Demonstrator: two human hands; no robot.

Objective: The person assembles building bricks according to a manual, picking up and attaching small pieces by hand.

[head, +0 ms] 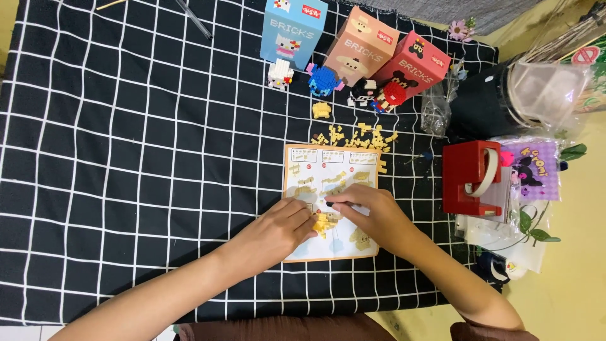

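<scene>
Both hands meet over the instruction sheet point(330, 202), which lies flat on the checked cloth point(126, 158) and serves as the landmark here. The left hand point(281, 228) is curled, its fingertips pinched on the small yellow brick build point(322, 222) at the lower middle of the sheet, apparently steadying it. The right hand point(372, 211) comes in from the sheet's right side, fingers bent and tips pressed together just above the build; it seems to hold a tiny piece, but the piece itself is too small to make out. Working directly on the sheet keeps the build next to the printed steps.

Just beyond the sheet's far edge lies a scatter of loose yellow bricks point(360, 137), near enough for either hand to reach. Farther beyond stand three tall boxes point(353, 44), blue, tan and red, all upright and closed, so their contents cannot be seen. Four finished small figures point(334, 82) stand in a row in front of them.

To the right of the sheet sits a red holder point(470, 177) with a pale roll in it. Beyond it, an empty-looking clear bag point(434, 110) leans beside a dark round container point(492, 104).
</scene>
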